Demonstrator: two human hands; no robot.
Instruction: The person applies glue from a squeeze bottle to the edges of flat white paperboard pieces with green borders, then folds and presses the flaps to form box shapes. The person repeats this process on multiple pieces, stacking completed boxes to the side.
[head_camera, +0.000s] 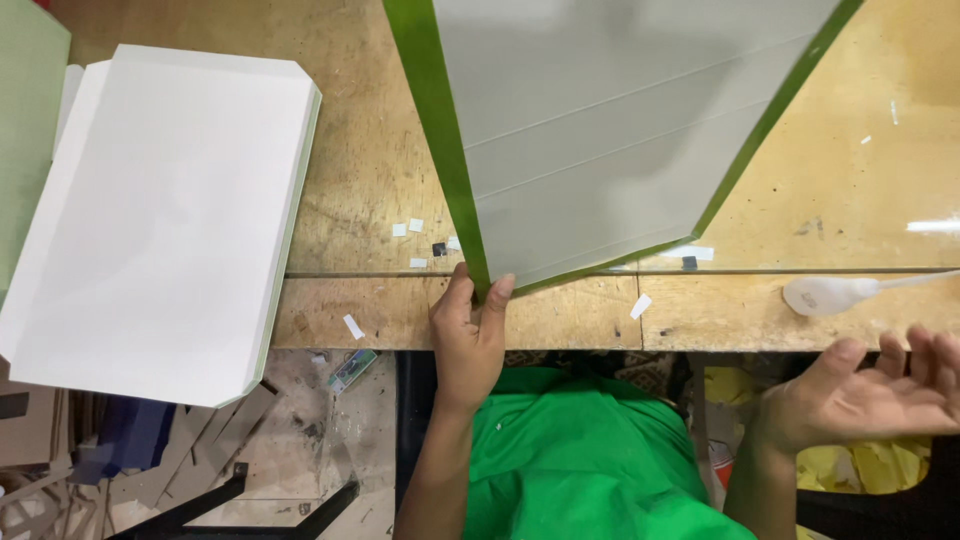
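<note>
Two hands: both bare, both low in the frame, well apart from each other.
Left hand (468, 335): lower centre, at the near edge of the desk; its grip is closed on the bottom corner of the grey board, thumb on one side of the green edge and fingers (500, 292) on the other.
Grey board (600, 140): a large flat sheet with a green border and faint fold lines, running from the pinched corner up to the top edge of the frame; its lower right corner is cut at a slant.
Right hand (880, 390): lower right, off the desk's near edge, palm up, fingers spread; its grip is open and holds nothing.
White tool (830, 295): a flat, rounded white piece with a thin handle running to the right edge, lying on the desk just above the right hand, apart from it.
Desk (360, 180): worn, scratched wood with a seam running across it below the board's corner.
Paper scraps (415, 226): small white bits scattered near the pinched corner and along the seam.
White stack (160, 220): a pile of white sheets with clipped corners at the left of the frame, hanging over the desk's near edge.
Green shirt (590, 460): bottom centre, between the two forearms.
Floor (300, 430): lower left, littered with cardboard offcuts.
</note>
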